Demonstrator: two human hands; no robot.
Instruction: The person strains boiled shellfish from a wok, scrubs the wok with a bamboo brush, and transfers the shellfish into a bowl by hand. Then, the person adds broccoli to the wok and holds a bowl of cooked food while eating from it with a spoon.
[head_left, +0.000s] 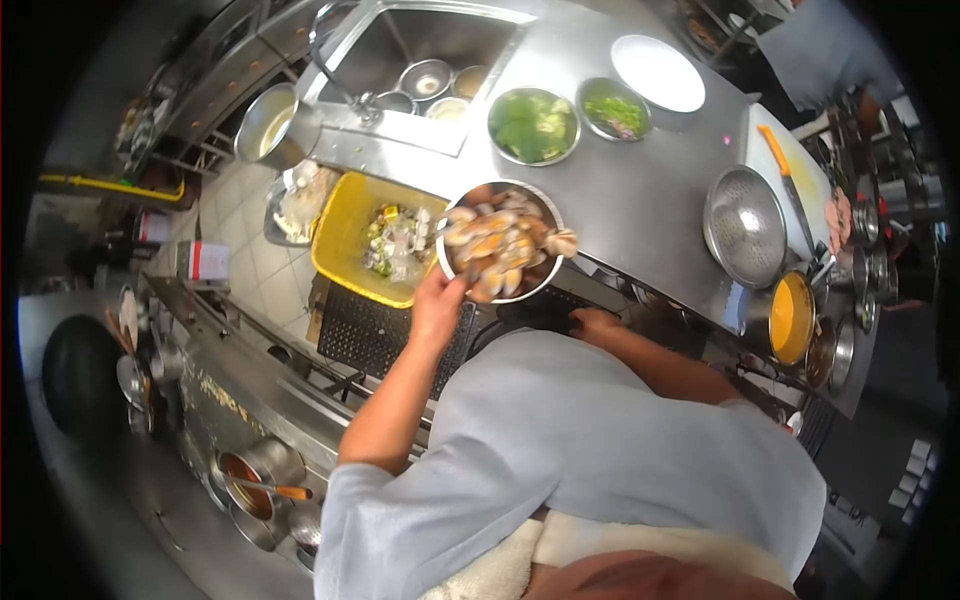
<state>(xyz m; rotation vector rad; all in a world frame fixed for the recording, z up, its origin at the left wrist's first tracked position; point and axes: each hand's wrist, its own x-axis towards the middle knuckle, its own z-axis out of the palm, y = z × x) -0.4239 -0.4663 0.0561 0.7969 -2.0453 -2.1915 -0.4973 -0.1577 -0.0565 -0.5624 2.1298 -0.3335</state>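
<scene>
A metal bowl [553, 210] full of clams [500, 245] is held up in front of me, tilted slightly, at the counter's near edge. My left hand [438, 302] is closed on the bowl's near left rim. Lower and to the right, my right hand [597, 326] hangs by the counter edge in front of my body, beside something dark. Its fingers are small and partly hidden, so I cannot tell whether they grip anything. Just left of the bowl stands a yellow bin [335, 225] with food scraps and wrappers inside.
On the steel counter [640, 190] are a bowl of green vegetables [534, 125], a bowl of chopped greens [613, 108], a white plate [658, 73], a colander [745, 225] and an orange-handled knife [785, 175]. A sink [400, 45] lies behind. Pots [275, 465] stand at lower left.
</scene>
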